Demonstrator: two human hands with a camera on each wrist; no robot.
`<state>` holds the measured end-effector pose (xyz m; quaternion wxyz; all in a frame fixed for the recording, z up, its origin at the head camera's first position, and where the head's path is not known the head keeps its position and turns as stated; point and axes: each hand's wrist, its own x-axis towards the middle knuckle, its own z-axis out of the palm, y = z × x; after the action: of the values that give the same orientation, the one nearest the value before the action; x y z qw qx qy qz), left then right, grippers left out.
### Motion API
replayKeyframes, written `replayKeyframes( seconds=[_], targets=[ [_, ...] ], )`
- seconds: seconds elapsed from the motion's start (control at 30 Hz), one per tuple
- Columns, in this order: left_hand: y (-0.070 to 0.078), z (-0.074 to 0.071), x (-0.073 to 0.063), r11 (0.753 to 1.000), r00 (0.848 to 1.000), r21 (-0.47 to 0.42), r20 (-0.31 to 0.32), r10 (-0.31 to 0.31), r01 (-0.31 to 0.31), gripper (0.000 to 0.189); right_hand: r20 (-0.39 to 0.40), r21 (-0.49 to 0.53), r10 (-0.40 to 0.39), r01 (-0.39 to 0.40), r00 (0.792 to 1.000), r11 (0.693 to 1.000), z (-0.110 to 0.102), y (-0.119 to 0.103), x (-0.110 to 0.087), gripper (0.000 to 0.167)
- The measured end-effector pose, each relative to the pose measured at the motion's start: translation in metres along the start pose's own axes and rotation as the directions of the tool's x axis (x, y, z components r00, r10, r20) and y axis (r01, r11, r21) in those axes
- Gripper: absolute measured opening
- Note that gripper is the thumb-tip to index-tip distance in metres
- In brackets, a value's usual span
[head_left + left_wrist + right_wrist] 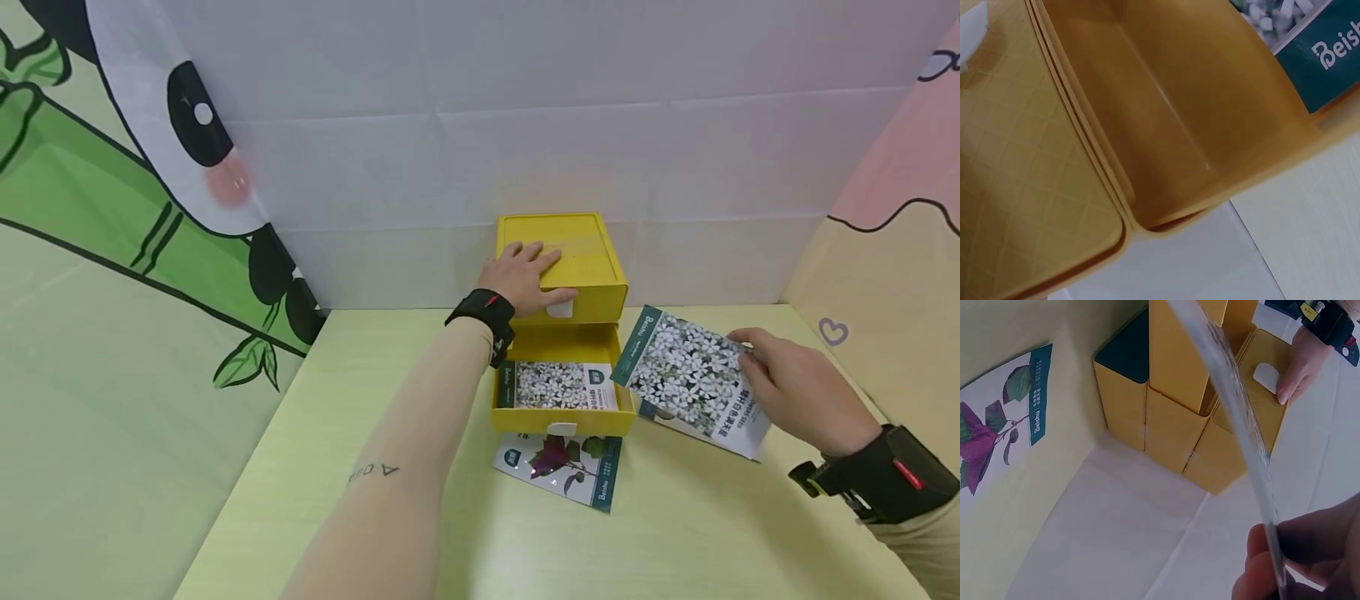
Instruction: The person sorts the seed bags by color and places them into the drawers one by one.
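My left hand (pixel 517 279) rests on top of a yellow drawer box (pixel 577 237), fingers spread, thumb near the front tab. Below, a yellow drawer (pixel 525 421) is pulled out, and a white-flower seed packet (pixel 551 385) lies in it. To the right of the drawer, my right hand (pixel 806 387) pinches a white-flower seed packet (pixel 686 367) by its end, tilted. A strip of another packet (pixel 667 419) shows under its lower edge. In the right wrist view the held packet (pixel 1235 406) appears edge-on between thumb and fingers.
A purple-flower seed packet (pixel 558 467) lies on the pale table (pixel 675 533), partly under the drawer front. A white backdrop (pixel 420 258) stands right behind the drawer box, with printed side panels at left and right.
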<state>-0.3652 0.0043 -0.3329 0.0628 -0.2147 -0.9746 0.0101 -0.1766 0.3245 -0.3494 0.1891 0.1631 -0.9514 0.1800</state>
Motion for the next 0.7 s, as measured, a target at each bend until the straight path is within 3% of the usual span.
replayKeyframes(
  seconds=[0.5,0.7],
  targets=[
    [0.001,-0.003,-0.004,1.0,1.0,0.016,-0.007,-0.011,0.011,0.087,0.1,-0.022,-0.087,0.089,0.991,0.996,0.006,-0.013,0.03,0.031],
    [0.002,-0.001,-0.004,1.0,1.0,0.01,0.0,-0.005,0.005,0.086,0.183,-0.031,-0.057,0.064,0.981,0.997,0.006,-0.016,0.038,0.05]
  ],
)
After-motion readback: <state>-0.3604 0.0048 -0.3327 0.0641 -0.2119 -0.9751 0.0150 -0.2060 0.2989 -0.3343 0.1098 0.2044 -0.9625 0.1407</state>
